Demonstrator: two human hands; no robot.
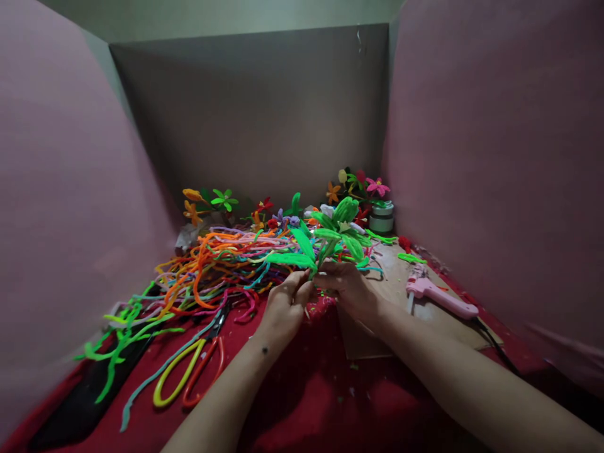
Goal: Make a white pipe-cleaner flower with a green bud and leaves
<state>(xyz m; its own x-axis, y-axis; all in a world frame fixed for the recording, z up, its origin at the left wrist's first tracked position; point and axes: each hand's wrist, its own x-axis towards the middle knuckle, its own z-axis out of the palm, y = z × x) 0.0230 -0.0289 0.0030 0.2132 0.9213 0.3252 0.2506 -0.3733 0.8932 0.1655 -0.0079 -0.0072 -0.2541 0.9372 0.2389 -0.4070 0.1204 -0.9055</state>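
A green pipe-cleaner flower with long fuzzy petals stands upright at the middle of the view, its stem pinched between my hands. My left hand is closed at the base of two bright green leaves beside the stem. From the other side my right hand closes on the stem just under the bloom. The fingertips nearly meet, and the lower end of the stem is hidden by them. Behind the hands spreads a big heap of coloured pipe cleaners.
Scissors with yellow and red handles lie left on the red cloth. A pink glue gun rests on a cardboard sheet at right, its cord trailing. Finished flowers and a small jar stand along the back panel.
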